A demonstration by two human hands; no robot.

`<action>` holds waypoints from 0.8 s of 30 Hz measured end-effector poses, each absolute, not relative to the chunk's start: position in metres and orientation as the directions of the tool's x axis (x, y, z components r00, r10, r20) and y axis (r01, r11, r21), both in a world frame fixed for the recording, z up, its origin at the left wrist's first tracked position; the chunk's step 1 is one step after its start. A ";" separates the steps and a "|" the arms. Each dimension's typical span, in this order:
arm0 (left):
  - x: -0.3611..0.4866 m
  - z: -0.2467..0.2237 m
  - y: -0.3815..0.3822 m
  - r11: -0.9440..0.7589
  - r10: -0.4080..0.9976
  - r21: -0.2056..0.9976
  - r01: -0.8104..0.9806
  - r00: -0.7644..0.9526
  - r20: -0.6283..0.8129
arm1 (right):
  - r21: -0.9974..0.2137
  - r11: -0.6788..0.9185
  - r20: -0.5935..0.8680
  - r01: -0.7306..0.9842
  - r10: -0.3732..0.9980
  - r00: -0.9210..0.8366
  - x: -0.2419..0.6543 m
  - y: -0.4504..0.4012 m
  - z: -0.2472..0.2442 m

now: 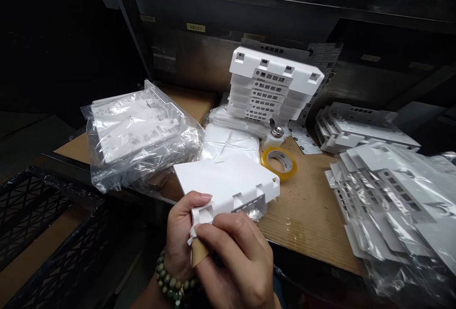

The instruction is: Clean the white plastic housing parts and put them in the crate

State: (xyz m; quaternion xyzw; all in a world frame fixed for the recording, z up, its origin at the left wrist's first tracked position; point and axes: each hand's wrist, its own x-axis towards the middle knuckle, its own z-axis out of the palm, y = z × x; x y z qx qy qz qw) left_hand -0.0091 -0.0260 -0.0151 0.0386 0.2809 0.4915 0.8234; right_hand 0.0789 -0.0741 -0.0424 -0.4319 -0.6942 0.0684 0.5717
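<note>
A white plastic cover (224, 181) with square cut-outs along its near edge is held up at the front of the bench. My left hand (181, 233), with a bead bracelet at its wrist, is closed round the cover's left corner, thumb on top. The fingers of my right hand (238, 257) are bent and pinch the same corner from the near side. A tan piece (198, 253), of a kind I cannot make out, shows between the hands, below a small white bit at the corner. Clear film shows under the cover's right end.
Bagged white parts (135, 124) lie at left, more bagged covers (399, 195) at right. A stack of covers (274, 86) rises behind a yellow tape roll (290, 169) and a small pump bottle (272, 138). A black crate (46, 223) stands lower left.
</note>
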 end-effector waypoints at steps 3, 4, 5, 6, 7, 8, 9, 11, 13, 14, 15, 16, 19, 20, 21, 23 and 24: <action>-0.008 -0.015 -0.022 0.528 0.815 0.326 -0.784 0.360 -0.454 | -0.622 0.602 0.707 0.500 0.707 0.026 0.078 -0.074 -0.039; -0.008 -0.015 -0.020 0.530 0.810 0.321 -0.785 0.356 -0.466 | -0.658 0.596 0.689 0.460 0.723 0.049 0.079 -0.075 -0.038; -0.008 -0.015 -0.018 0.532 0.803 0.314 -0.786 0.351 -0.483 | -0.709 0.582 0.656 0.399 0.751 0.071 0.082 -0.077 -0.037; -0.009 -0.015 -0.015 0.528 0.796 0.308 -0.791 0.337 -0.502 | -0.764 0.554 0.610 0.330 0.788 0.089 0.087 -0.080 -0.035; -0.009 -0.014 -0.013 0.515 0.792 0.301 -0.802 0.312 -0.524 | -0.819 0.508 0.550 0.265 0.828 0.112 0.094 -0.083 -0.035; -0.011 -0.014 -0.010 0.493 0.789 0.293 -0.819 0.280 -0.547 | -0.864 0.458 0.492 0.207 0.857 0.153 0.103 -0.086 -0.035; -0.012 -0.014 -0.007 0.468 0.782 0.284 -0.837 0.243 -0.574 | -0.898 0.412 0.438 0.157 0.873 0.216 0.114 -0.088 -0.036; -0.016 -0.014 -0.001 0.429 0.749 0.261 -0.865 0.179 -0.638 | -0.927 0.373 0.357 0.047 0.834 0.421 0.140 -0.092 -0.041; -0.022 -0.015 0.004 0.416 0.717 0.238 -0.877 0.156 -0.680 | -0.925 0.371 0.245 -0.081 0.746 0.619 0.165 -0.093 -0.050; -0.025 -0.016 0.005 0.421 0.715 0.235 -0.876 0.160 -0.681 | -0.922 0.364 0.186 -0.130 0.714 0.675 0.176 -0.094 -0.055; -0.028 -0.017 0.006 0.429 0.721 0.238 -0.871 0.172 -0.671 | -0.924 0.344 0.128 -0.168 0.691 0.712 0.184 -0.095 -0.061; -0.032 -0.018 0.007 0.438 0.734 0.242 -0.866 0.190 -0.652 | -0.925 0.322 0.075 -0.200 0.673 0.736 0.191 -0.096 -0.066; -0.042 -0.022 0.009 0.468 0.761 0.265 -0.843 0.232 -0.606 | -0.925 0.252 -0.065 -0.285 0.633 0.771 0.200 -0.099 -0.080; -0.045 -0.024 0.009 0.478 0.764 0.274 -0.835 0.241 -0.598 | -0.921 0.232 -0.106 -0.313 0.624 0.774 0.201 -0.099 -0.085; -0.047 -0.026 0.009 0.486 0.768 0.279 -0.828 0.253 -0.588 | -0.916 0.214 -0.141 -0.340 0.621 0.771 0.200 -0.099 -0.088; -0.051 -0.033 0.011 0.512 0.790 0.265 -0.817 0.328 -0.518 | -0.903 0.193 -0.186 -0.385 0.632 0.753 0.197 -0.097 -0.093; -0.051 -0.037 0.011 0.530 0.805 0.240 -0.813 0.394 -0.444 | -0.897 0.194 -0.192 -0.398 0.640 0.744 0.195 -0.095 -0.094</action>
